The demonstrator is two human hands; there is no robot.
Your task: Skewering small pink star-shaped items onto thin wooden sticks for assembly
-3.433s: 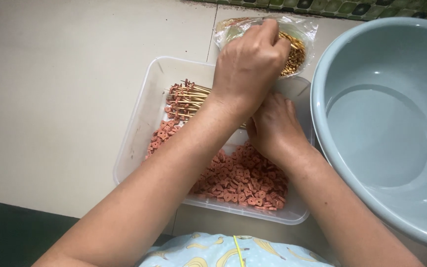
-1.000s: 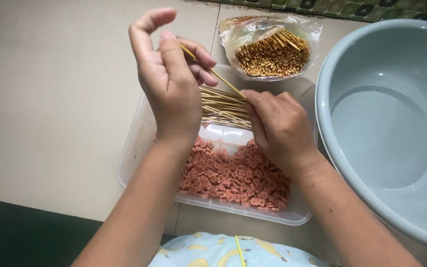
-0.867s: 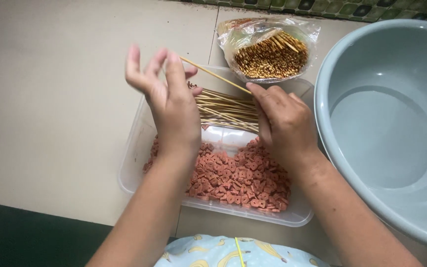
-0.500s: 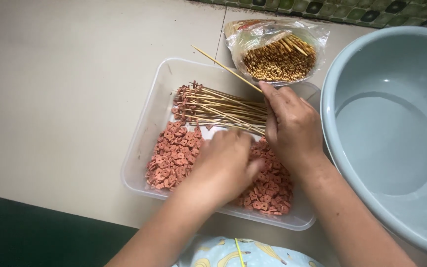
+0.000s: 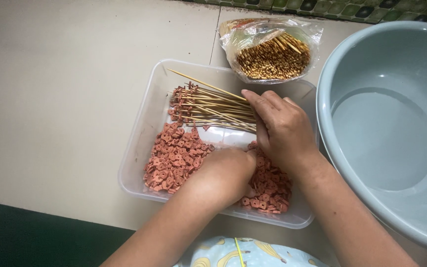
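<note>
A clear plastic tray (image 5: 137, 148) lies on the tiled floor in front of me. It holds a heap of small pink-red cut pieces (image 5: 174, 158) and a pile of thin wooden skewers (image 5: 208, 106) with such pieces threaded at their left ends. My right hand (image 5: 282, 131) rests on the pile's right end and pinches one bare skewer (image 5: 198, 83) that points up and left. My left hand (image 5: 223, 173) is curled, knuckles up, and pressed into the pink pieces at the tray's middle. Its fingertips are hidden.
A clear plastic bag of unused skewers (image 5: 273, 54) lies just beyond the tray's far right corner. A large grey-blue basin (image 5: 386, 128) stands at the right, close to my right forearm. Patterned cloth (image 5: 233, 252) shows at the bottom edge.
My left hand has dropped from beside the raised skewer tip down into the pink pieces. My right hand has lowered the bare skewer toward the pile.
</note>
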